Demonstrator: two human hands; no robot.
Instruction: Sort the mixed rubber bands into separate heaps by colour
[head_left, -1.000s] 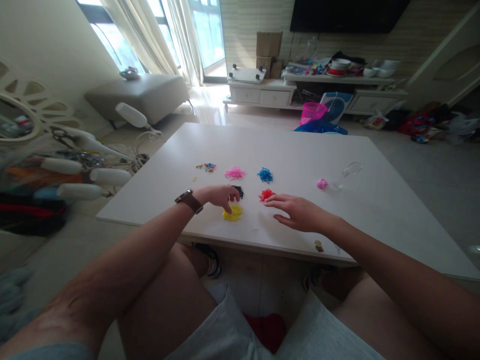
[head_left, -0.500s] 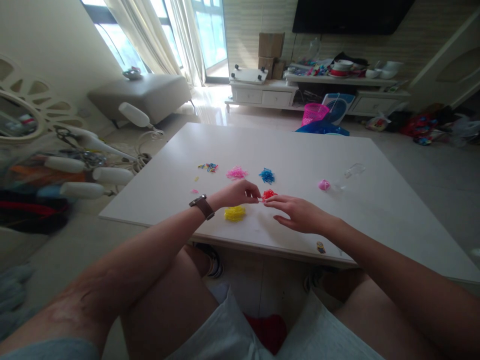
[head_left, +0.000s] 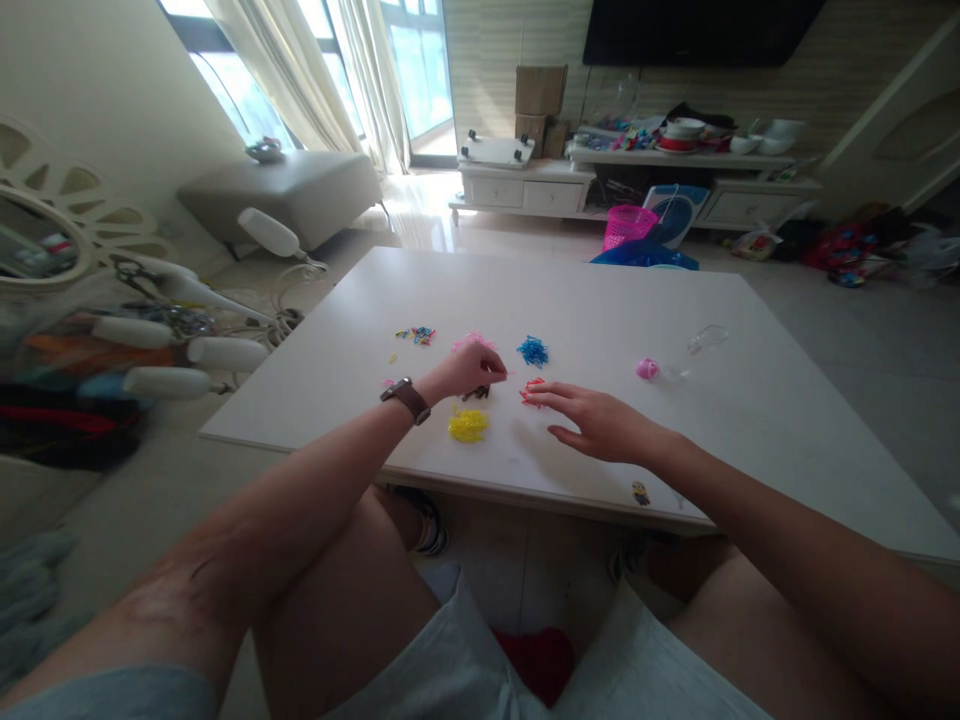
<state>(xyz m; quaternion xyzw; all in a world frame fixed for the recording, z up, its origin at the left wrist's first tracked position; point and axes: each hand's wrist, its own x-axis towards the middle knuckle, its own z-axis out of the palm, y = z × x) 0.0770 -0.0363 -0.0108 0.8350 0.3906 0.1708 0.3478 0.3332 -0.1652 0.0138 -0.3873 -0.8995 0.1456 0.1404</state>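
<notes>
My left hand (head_left: 475, 370) is pinched just above the table, with a small pink clip (head_left: 511, 373) at its fingertips. Beneath that hand lies a pile of black clips (head_left: 477, 393), partly covered. My right hand (head_left: 596, 420) has its fingers stretched out, with the fingertips over a pile of red clips (head_left: 532, 392). Yellow clips (head_left: 469, 426) are heaped nearer me. Beyond my left hand a pink pile (head_left: 472, 341) is partly hidden, and blue clips (head_left: 534, 351) lie to its right. These pieces look like paper clips, too small to be certain.
A mixed-colour pile (head_left: 417, 335) lies at the left of the white table (head_left: 660, 310). One yellow piece (head_left: 393, 358) is apart from it. On the right are a pink lid-like object (head_left: 647, 369) and a clear container (head_left: 707, 340). A cartoon sticker (head_left: 640, 493) marks the near edge.
My left hand has moved left and away from the right hand, carrying a small pink clip and uncovering the black pile. My right hand has stayed almost in place.
</notes>
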